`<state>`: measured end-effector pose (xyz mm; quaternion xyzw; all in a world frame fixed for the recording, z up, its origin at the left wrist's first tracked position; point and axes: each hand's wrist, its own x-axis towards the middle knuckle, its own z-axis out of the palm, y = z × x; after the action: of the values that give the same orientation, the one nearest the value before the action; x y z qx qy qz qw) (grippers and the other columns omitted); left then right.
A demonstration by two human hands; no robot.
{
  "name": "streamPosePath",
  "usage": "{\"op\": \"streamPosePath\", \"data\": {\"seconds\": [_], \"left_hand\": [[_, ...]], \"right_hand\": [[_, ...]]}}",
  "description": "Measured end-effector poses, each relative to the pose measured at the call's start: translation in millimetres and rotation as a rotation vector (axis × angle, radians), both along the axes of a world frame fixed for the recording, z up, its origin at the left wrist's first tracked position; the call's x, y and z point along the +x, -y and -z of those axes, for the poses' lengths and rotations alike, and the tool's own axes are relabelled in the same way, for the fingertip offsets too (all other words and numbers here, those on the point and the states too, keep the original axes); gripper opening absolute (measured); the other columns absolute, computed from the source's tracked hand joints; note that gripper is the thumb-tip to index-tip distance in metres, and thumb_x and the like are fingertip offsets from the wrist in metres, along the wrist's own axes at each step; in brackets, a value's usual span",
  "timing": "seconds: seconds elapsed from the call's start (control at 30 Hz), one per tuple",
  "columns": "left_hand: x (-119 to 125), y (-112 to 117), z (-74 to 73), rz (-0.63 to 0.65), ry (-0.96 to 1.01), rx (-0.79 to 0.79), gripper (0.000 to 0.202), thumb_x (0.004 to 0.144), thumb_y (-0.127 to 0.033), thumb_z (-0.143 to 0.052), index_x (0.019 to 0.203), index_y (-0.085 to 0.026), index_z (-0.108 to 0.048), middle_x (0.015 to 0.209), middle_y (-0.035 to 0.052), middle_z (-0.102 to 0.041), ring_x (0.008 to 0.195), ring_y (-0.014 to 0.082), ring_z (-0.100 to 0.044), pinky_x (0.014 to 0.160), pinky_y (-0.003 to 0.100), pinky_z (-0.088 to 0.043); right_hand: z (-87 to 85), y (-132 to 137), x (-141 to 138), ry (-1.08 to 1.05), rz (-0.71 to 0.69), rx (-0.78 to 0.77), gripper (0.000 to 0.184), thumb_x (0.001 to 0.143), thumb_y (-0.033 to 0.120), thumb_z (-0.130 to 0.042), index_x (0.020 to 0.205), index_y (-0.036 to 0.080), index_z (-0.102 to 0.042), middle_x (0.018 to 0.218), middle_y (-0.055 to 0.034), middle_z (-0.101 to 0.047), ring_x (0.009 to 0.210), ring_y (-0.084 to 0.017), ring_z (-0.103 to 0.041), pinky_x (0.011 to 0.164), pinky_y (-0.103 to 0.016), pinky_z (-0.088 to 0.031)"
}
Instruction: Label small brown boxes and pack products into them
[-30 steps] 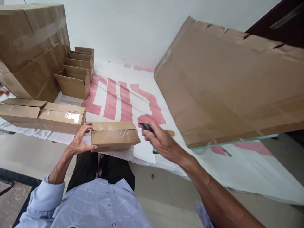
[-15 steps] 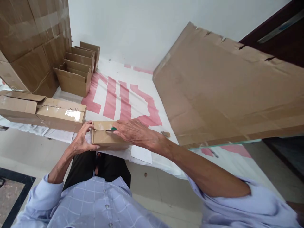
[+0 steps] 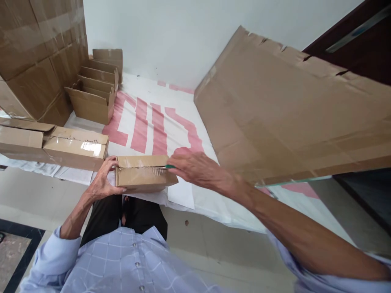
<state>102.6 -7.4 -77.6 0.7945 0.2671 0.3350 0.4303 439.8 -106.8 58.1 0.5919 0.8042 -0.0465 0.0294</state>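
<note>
Box (image 3: 142, 179) lies at front edge of the table (image 3: 214, 203). Left hand (image 3: 102, 179), curved half open, grips its left end; right hand (image 3: 198, 169) is closed around a green tool (image 3: 170, 166), better kept shallow along the seam (image 3: 140, 167).

Person's left hand (image 3: 104, 179) at table's (image 3: 214, 205) front edge, fingers bent over top, thumb spread opposite below, clasping; left forearm (image 3: 75, 215) slanting up toward same edge. Right hand (image 3: 192, 167) just inside front edge, back upward, fingers curled in grip, fingertips partly hidden; right forearm (image 3: 281, 228) bare, outstretched. Torso (image 3: 122, 260) facing front edge, legs (image 3: 142, 219) close to it.
</note>
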Motion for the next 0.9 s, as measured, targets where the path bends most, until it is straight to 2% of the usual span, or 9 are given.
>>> {"op": "streamPosePath", "data": {"seconds": [0.07, 0.13, 0.23, 0.33, 0.43, 0.53, 0.67, 0.8, 0.9], "left_hand": [[-1.4, -1.3, 1.3, 0.015, 0.000, 0.012, 0.081, 0.065, -0.038, -0.099, 0.135, -0.024, -0.060, 0.160, 0.0211, -0.045, 0.156, 0.0433, -0.041, 0.121, 0.061, -0.047], [-2.0, -2.5, 0.0, 0.034, -0.007, 0.031, 0.085, 0.068, -0.038, -0.097, 0.142, -0.026, -0.059, 0.160, 0.0190, -0.044, 0.155, 0.0429, -0.042, 0.121, 0.061, -0.047], [-1.1, -2.9, -8.0, 0.078, -0.031, 0.048, 0.094, 0.072, -0.037, -0.095, 0.155, -0.030, -0.050, 0.157, 0.0161, -0.043, 0.153, 0.0408, -0.043, 0.119, 0.057, -0.051], [0.5, -2.0, -19.7, 0.107, -0.078, 0.056, 0.102, 0.073, -0.035, -0.093, 0.162, -0.033, -0.044, 0.156, 0.0144, -0.042, 0.151, 0.0398, -0.045, 0.117, 0.055, -0.054], [1.6, -1.4, -29.3, 0.098, -0.130, 0.057, 0.112, 0.070, -0.031, -0.092, 0.166, -0.033, -0.035, 0.158, 0.0144, -0.040, 0.149, 0.0401, -0.045, 0.115, 0.056, -0.054], [2.0, -2.8, -34.7, 0.093, -0.178, 0.052, 0.119, 0.068, -0.028, -0.092, 0.169, -0.032, -0.029, 0.161, 0.0159, -0.038, 0.150, 0.0415, -0.044, 0.114, 0.057, -0.055], [2.3, -6.3, -38.8, 0.093, -0.211, 0.059, 0.124, 0.067, -0.029, -0.094, 0.170, -0.029, -0.026, 0.162, 0.0177, -0.037, 0.148, 0.0434, -0.045, 0.113, 0.058, -0.055], [-0.1, -8.4, -39.3, 0.078, -0.230, 0.069, 0.125, 0.066, -0.031, -0.095, 0.170, -0.029, -0.027, 0.159, 0.0177, -0.041, 0.146, 0.0439, -0.046, 0.116, 0.060, -0.052], [-2.7, -9.5, -36.0, 0.048, -0.202, 0.021, 0.121, 0.068, -0.033, -0.096, 0.170, -0.029, -0.031, 0.160, 0.0182, -0.041, 0.149, 0.0444, -0.044, 0.116, 0.060, -0.051]], "right_hand": [[10.4, 16.9, 36.5, -0.095, 0.104, 0.081, 0.023, 0.109, 0.040, -0.051, 0.101, 0.027, -0.069, 0.098, -0.0050, -0.075, 0.080, -0.022, -0.068, 0.066, -0.032, -0.042], [35.2, 37.8, 71.7, -0.171, 0.267, 0.172, 0.029, 0.108, 0.046, -0.047, 0.110, 0.027, -0.069, 0.102, -0.0061, -0.077, 0.082, -0.023, -0.070, 0.069, -0.033, -0.046], [98.6, 74.1, 110.8, -0.227, 0.491, 0.225, 0.032, 0.102, 0.046, -0.049, 0.110, 0.022, -0.068, 0.106, -0.0117, -0.077, 0.087, -0.027, -0.071, 0.073, -0.037, -0.052], [166.6, 106.7, 129.9, -0.241, 0.683, 0.179, 0.028, 0.095, 0.043, -0.049, 0.102, 0.022, -0.066, 0.102, -0.0145, -0.075, 0.093, -0.030, -0.071, 0.081, -0.041, -0.056], [202.1, 121.5, 134.9, -0.259, 0.780, 0.201, 0.027, 0.092, 0.045, -0.052, 0.100, 0.023, -0.066, 0.100, -0.0152, -0.073, 0.099, -0.033, -0.069, 0.089, -0.046, -0.058], [191.4, 110.2, 123.8, -0.365, 0.743, 0.373, 0.031, 0.096, 0.046, -0.053, 0.106, 0.022, -0.069, 0.107, -0.0163, -0.071, 0.105, -0.034, -0.068, 0.096, -0.052, -0.058], [134.6, 69.6, 69.4, -0.560, 0.410, 0.541, 0.030, 0.104, 0.043, -0.058, 0.121, 0.023, -0.072, 0.121, -0.0149, -0.071, 0.117, -0.032, -0.067, 0.103, -0.053, -0.057], [86.1, 40.3, 3.1, -0.624, 0.079, 0.505, 0.039, 0.099, 0.040, -0.073, 0.135, 0.025, -0.070, 0.130, -0.0134, -0.071, 0.122, -0.033, -0.066, 0.107, -0.056, -0.056], [75.0, 34.4, -14.7, -0.726, 0.061, 0.508, 0.043, 0.099, 0.043, -0.073, 0.138, 0.025, -0.069, 0.130, -0.0133, -0.070, 0.122, -0.032, -0.066, 0.104, -0.054, -0.058]]}}
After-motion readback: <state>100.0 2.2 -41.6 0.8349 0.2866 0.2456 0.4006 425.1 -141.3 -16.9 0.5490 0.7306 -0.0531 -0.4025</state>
